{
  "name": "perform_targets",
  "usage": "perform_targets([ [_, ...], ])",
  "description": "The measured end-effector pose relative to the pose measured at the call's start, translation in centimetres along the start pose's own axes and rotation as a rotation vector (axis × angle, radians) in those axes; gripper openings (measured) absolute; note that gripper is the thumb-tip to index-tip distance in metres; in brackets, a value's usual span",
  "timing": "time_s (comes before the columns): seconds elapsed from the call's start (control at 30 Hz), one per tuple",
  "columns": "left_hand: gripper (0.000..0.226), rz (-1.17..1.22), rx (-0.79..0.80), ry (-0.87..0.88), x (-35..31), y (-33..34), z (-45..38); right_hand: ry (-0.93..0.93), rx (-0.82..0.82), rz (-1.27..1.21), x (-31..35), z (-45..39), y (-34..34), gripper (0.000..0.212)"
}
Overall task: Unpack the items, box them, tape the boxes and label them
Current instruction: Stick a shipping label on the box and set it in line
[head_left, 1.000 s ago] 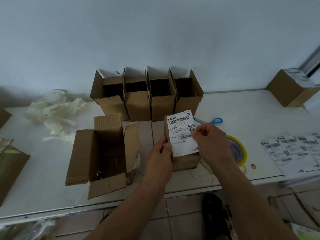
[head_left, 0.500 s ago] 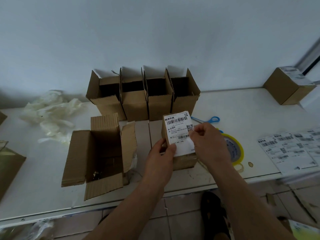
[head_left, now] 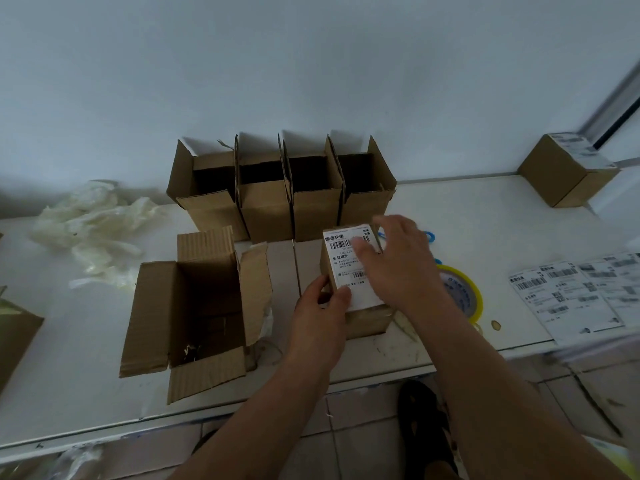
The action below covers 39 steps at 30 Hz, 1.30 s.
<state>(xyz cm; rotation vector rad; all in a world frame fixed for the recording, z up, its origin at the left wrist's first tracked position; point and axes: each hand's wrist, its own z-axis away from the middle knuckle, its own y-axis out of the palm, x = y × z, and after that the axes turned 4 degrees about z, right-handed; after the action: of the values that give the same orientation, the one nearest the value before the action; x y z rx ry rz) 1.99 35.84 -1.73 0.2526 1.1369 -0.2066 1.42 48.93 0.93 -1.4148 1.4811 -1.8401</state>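
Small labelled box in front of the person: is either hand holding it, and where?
The left hand grips the small box at its near-left edge, thumb on the shipping label. The right hand lies open and flat over the label, gripping nothing.

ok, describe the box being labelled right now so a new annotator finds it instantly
Start at the row of four open boxes against the wall. Just in front of its right end, the sealed small box sits between both hands, beside the yellow tape roll. It alone is closed, with a white shipping label on top.
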Motion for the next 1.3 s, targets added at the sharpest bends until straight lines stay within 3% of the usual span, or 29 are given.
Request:
perform_targets([
  [0.13, 0.017, 0.001, -0.018, -0.013, 0.2, 0.1, 0.0, -0.124, 0.153, 0.227, 1.8, -3.0, 0.7, 0.065],
  [0.23, 0.033, -0.003, -0.009, -0.003, 0.2, 0.2, -0.1, -0.119, 0.240, 0.328, 1.1, -4.3, 1.7, 0.065],
  [0.37, 0.040, -0.012, 0.003, -0.016, 0.3, 0.2, -0.2, -0.033, 0.265, 0.210, 0.1, -5.1, 2.7, 0.064],
  [0.47, 0.040, -0.016, -0.012, -0.024, 0.4, 0.1, -0.4, -0.094, 0.288, 0.221, -0.1, -5.3, 3.4, 0.083],
  [0.5, 0.042, -0.011, -0.016, -0.025, 0.5, 0.1, -0.4, -0.103, 0.301, 0.222, 0.0, -5.3, 3.3, 0.075],
  [0.6, 0.042, 0.006, -0.023, -0.026, 0.6, 0.2, -0.4, -0.031, 0.187, 0.009, -0.6, -5.2, 2.8, 0.047],
  [0.83, 0.037, 0.049, -0.032, -0.038, 0.9, 0.3, -0.5, 0.058, 0.189, -0.197, -1.5, -5.4, 2.8, 0.032],
  [1.13, 0.025, 0.094, -0.004, -0.048, 1.2, 0.3, -0.7, 0.071, 0.145, -0.190, -1.5, -4.5, 2.7, 0.044],
  [1.3, 0.024, 0.089, -0.015, -0.046, 1.3, 0.2, -0.9, 0.115, 0.113, -0.197, -1.1, -4.1, 2.3, 0.063],
])
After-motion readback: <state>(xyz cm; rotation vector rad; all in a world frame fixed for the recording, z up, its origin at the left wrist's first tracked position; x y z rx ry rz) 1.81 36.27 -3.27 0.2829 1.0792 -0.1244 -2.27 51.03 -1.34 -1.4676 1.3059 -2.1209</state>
